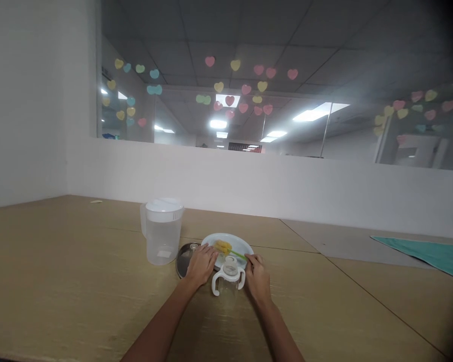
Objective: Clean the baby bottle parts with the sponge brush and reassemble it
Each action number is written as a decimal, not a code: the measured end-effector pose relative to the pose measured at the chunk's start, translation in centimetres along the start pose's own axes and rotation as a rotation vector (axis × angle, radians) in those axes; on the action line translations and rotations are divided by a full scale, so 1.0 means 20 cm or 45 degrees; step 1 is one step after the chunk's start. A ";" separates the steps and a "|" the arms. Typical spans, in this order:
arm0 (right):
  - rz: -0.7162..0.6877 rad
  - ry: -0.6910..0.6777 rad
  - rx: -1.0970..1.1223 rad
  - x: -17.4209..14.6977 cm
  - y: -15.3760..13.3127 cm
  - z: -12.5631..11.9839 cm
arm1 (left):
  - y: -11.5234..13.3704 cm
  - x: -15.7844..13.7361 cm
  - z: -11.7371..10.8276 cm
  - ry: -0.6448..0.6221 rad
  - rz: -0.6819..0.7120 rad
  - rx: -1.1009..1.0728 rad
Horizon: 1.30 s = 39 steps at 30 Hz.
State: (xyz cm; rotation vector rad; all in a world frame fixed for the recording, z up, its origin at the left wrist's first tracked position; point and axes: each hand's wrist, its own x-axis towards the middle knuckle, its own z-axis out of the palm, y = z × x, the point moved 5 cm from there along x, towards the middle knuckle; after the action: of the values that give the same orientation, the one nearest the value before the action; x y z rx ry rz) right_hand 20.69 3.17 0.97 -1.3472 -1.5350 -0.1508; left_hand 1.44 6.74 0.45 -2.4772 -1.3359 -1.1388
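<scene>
My right hand [258, 276] is closed around the green handle of a bottle brush [238, 255]. The brush's yellow sponge head lies over a pale oval plate [245, 246]. My left hand [203, 265] is at the plate's left edge, fingers stretched toward the sponge head; whether they touch it is unclear. Between my hands, nearer to me, stands a clear baby bottle [230, 269] with two white side handles and an uncovered neck. Partly under my left hand is a dark round tray [181, 260], with a small clear piece [194, 247] on it that I cannot make out.
A translucent lidded pitcher [162, 234] stands left of the tray. On the right, a teal cloth [423, 251] lies on the wooden table [98, 291]. Behind the table rises a white wall [226, 181] with a window and heart stickers.
</scene>
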 end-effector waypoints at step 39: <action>0.964 -0.002 1.977 0.01 0.12 0.04 | 0.04 -0.01 -0.12 0.400 -0.053 -0.292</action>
State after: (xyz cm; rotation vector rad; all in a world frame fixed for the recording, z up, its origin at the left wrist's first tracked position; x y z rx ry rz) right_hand 22.13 4.76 -0.38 -0.4888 -0.5960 1.2501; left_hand 0.65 5.21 2.24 -2.2886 -1.2317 -1.6936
